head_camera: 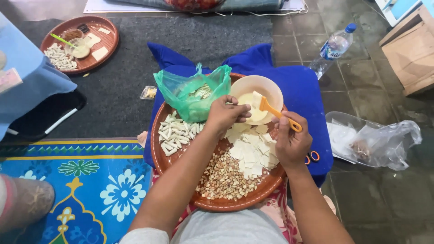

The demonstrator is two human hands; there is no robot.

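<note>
Right hand (293,143) is closed on an orange spatula (276,112), blade dipped in the pale paste of the cream bowl (256,98) just ahead of it. Left hand (224,114) pinches a small white wrapper square (249,107) at the bowl rim. Best practice: thin smear along one edge only, wrapper held steady over the bowl. Cut wrappers (251,151) sit under the right hand, peanuts (224,176) nearer the body, folded pieces (175,131) left of the left hand. Green bag (193,92) contents are unclear; the pinched wrapper is mostly hidden by fingers.

One camera sits on the person's head. It looks straight down, close over the round brown tray (159,153) on their lap.
</note>
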